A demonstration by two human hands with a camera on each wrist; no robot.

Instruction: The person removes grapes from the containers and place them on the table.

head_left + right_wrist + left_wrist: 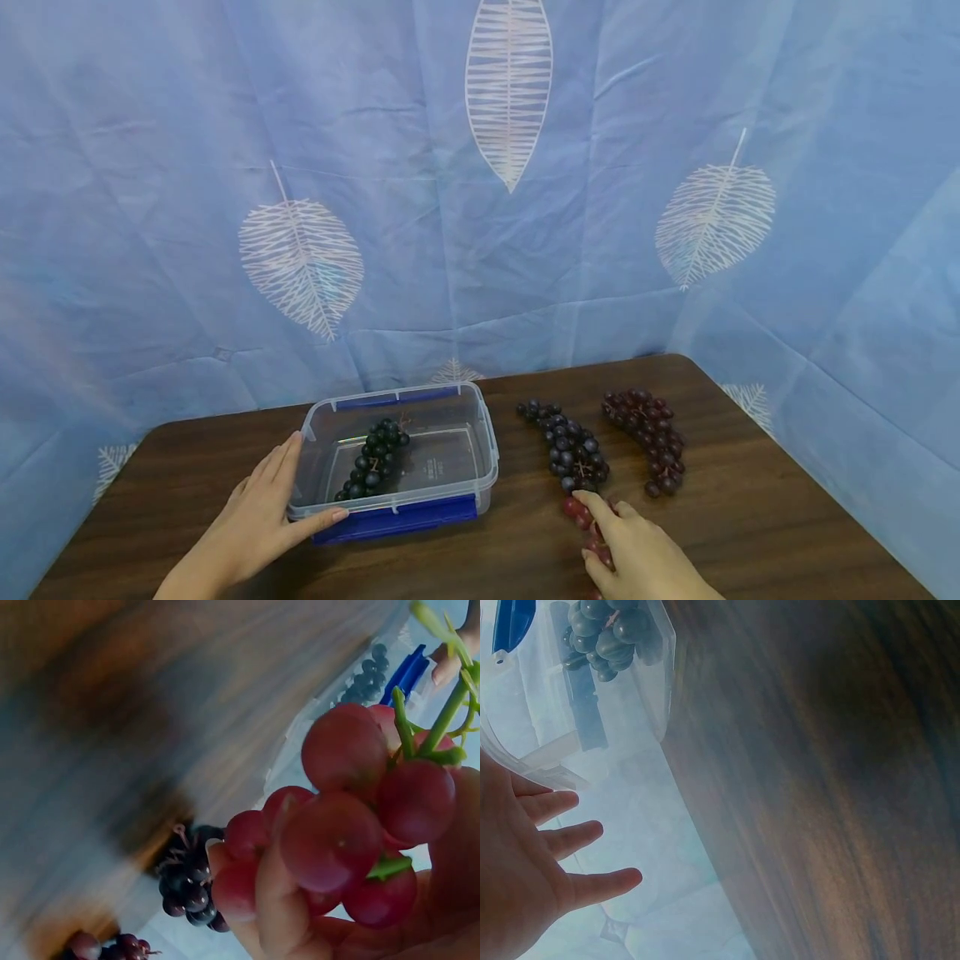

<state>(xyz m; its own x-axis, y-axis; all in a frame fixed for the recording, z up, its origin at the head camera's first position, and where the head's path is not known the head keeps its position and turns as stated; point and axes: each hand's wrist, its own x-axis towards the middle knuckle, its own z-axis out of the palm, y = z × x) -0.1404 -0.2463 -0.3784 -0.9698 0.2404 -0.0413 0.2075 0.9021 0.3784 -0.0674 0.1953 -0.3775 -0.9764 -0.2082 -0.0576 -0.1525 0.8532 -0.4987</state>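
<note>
Red grapes [330, 840] sit in the right hand [648, 554], which I have reaching in from the near side of the counter [757, 517], fingers and thumb curled round the bunch just nearside of the black grapes [566, 442]; I can't tell whether they touch the wood. My left hand [258, 508] is spread, fingers straight along the left side of the clear container [490, 446], thumb at its front-left corner.

The head camera looks forward and down from behind the left hand [257, 518] and right hand [637, 543]. Each wrist camera peers closely past its own hand; all three views share the plastic food container [442, 446] beside the left hand.
</note>
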